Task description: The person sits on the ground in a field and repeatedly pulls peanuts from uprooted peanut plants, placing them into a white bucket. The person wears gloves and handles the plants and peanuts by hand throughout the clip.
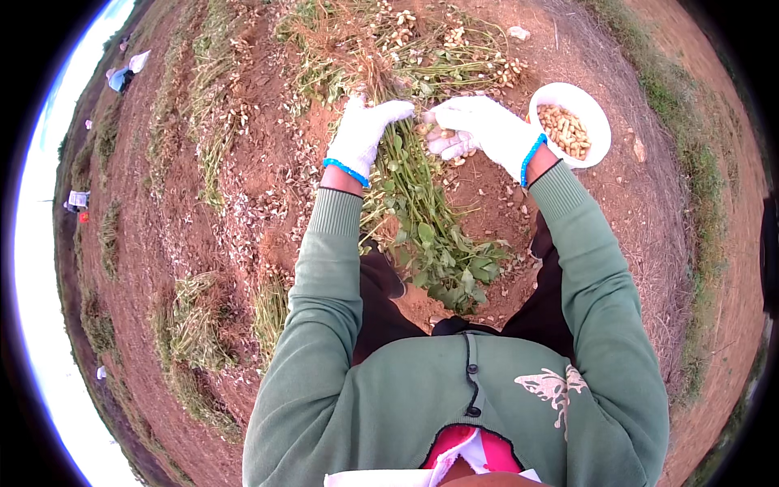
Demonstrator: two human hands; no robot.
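Observation:
My left hand (367, 129), in a white knit glove with a blue cuff, is closed around the stems of a bundle of peanut plants (420, 207). The leafy ends lie towards me between my legs, and the roots point away. Just right of the stems, my right hand (468, 129), gloved alike, is curled with a few peanut pods (447, 133) at its fingers. Beside my right wrist a white plastic bucket (599, 112) holds many peanuts (566, 129). Beyond my hands lies a heap of uprooted peanut plants (450, 67) with pods on their roots.
Rows of pulled plants (198, 322) lie on the reddish soil at left. Dry leaves (243, 216) are scattered near them. A grassy strip (703, 164) runs along the right. Far off at left, a person (120, 78) is in the field. A pale stone (518, 33) lies beyond the bucket.

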